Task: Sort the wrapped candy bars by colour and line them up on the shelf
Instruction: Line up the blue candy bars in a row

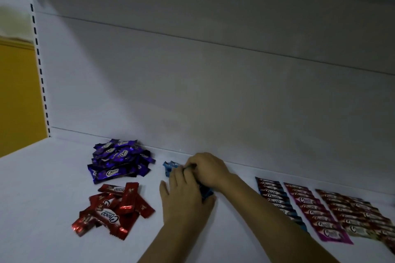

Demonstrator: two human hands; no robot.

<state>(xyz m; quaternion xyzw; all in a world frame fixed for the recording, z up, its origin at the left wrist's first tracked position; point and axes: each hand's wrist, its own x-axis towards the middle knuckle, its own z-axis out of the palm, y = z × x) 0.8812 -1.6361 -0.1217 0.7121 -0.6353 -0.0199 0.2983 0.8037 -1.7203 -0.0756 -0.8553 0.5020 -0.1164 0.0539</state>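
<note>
A small heap of blue candy bars (pixel 169 169) lies on the white shelf (pixel 53 209) near the back wall, mostly covered by my hands. My left hand (pixel 183 196) lies over the heap with its fingers wrapped on the bars and its thumb spread to the left. Just behind it, my right hand (pixel 208 168) pinches the bars with curled fingers. A loose pile of purple candy bars (pixel 119 160) sits to the left, with a loose pile of red candy bars (pixel 113 209) in front of it.
On the right, three overlapping rows run from back to front: a blue-edged row (pixel 277 200), a magenta row (pixel 316 211) and a dark red row (pixel 359 213). A slotted upright (pixel 39 64) marks the shelf's left end, beside a yellow wall (pixel 17 92).
</note>
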